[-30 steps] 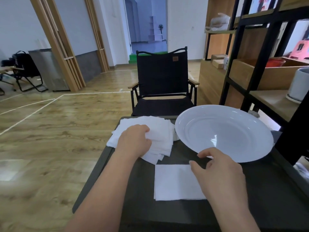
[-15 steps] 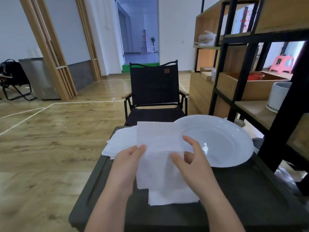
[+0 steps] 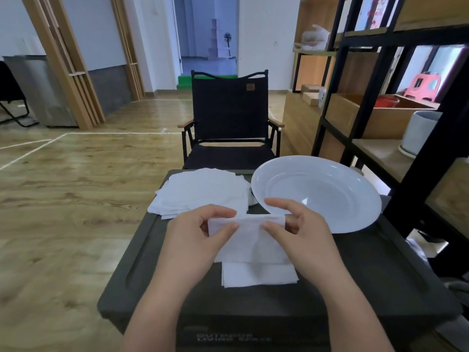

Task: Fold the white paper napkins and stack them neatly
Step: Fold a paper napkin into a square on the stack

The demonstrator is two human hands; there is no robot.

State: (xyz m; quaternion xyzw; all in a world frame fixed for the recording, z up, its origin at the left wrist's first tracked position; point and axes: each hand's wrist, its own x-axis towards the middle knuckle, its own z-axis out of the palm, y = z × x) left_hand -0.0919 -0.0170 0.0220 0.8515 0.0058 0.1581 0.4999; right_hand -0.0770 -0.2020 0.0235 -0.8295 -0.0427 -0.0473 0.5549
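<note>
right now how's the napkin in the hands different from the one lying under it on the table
The held napkin is lifted off the table, pinched at its top corners by the left hand and right hand; the folded napkin lies flat on the dark table, untouched. The held napkin hangs with soft creases, while the folded napkin looks smooth and squared. The held napkin hides the folded napkin's far part. Both are white paper.

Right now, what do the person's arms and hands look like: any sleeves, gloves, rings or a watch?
Both forearms are bare up to the frame's lower edge: no sleeves in view. The left hand and right hand wear no gloves. No rings, watch or wristband visible. Fingernails look short and unpainted.
</note>
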